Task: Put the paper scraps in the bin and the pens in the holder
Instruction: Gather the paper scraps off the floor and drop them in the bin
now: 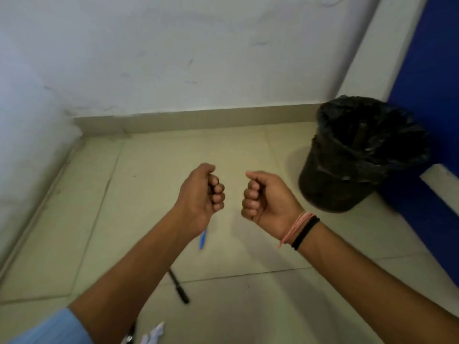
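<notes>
While white paper scraps [155, 332] lie on the floor nearest, below the left hand [202, 194], a black pen [178, 286] and blue pen [203, 239] lie beneath it; both it and the right hand [265, 197] are curled into empty fists, the black bin [347, 170] beyond the right.

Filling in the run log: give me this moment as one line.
left hand: fist, empty | right hand: fist, empty | blue pen, black pen, scraps: floor | bin: right | holder: unseen
</notes>
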Demonstrator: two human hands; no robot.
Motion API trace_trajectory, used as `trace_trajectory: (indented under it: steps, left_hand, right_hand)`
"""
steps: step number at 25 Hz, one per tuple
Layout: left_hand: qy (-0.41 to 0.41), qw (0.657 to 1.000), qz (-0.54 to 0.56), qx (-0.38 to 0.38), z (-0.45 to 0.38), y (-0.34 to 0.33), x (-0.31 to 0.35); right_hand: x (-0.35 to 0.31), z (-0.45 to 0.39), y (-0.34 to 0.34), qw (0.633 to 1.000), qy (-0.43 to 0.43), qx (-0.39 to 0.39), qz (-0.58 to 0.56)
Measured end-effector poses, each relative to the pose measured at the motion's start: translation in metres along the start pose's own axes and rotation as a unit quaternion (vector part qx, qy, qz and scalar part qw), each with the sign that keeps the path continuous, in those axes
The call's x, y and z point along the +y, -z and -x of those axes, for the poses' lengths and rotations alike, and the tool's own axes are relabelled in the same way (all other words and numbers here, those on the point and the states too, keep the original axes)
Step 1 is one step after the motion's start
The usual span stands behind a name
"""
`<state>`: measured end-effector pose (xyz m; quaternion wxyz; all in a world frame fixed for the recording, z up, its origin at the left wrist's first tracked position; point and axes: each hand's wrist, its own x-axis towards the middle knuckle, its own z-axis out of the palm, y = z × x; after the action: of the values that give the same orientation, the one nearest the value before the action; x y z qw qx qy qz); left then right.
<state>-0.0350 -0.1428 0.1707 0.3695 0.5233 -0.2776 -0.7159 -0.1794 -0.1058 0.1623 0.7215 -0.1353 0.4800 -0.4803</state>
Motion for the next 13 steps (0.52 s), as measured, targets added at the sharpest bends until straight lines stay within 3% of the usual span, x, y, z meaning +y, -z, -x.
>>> trace_trajectory:
  steps: [4, 8, 11, 13]
  left_hand:
    - [0.027, 0.996, 0.022, 0.082, 0.03, 0.095, -0.035]
    - [0.041, 0.99, 0.024, 0.13, 0.049, 0.152, -0.063]
    - [0.027, 0.989, 0.001, 0.148, 0.06, 0.178, -0.064]
    - [0.01, 0.987, -0.004, 0.162, 0.067, 0.191, -0.06]
  right_hand:
    - [0.093, -0.009, -0.043, 0.984, -0.11, -0.047, 0.13]
    - [0.155, -0.008, -0.063, 0.938, -0.137, -0.087, 0.308]
    - [0.189, -0.009, -0.067, 0.854, -0.091, -0.138, 0.494]
    - [0.206, -0.009, -0.066, 0.747, -0.039, -0.191, 0.635]
